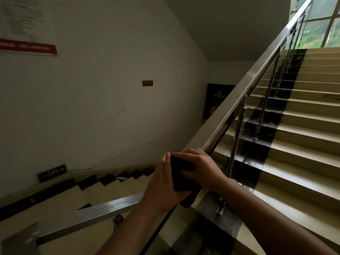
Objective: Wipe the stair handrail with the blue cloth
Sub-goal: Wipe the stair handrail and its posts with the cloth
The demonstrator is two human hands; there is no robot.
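A steel handrail (244, 89) climbs from the lower middle to the upper right above glass panels. At its low end lies a dark cloth (181, 178); it looks almost black in this dim light. My left hand (163, 183) presses flat against the cloth's left side, fingers straight. Over the cloth's top my right hand (199, 167) lies with fingers spread, holding it down on the rail. Both hands grip the cloth between them. The rail under the cloth is hidden.
A second steel rail (88, 214) runs down to the lower left over the descending stairs (114, 183). Ascending beige steps (303, 126) fill the right. A white wall (103, 70) with a red-edged notice (27, 48) and an exit sign (52, 172) stands left. A window (323, 26) shows top right.
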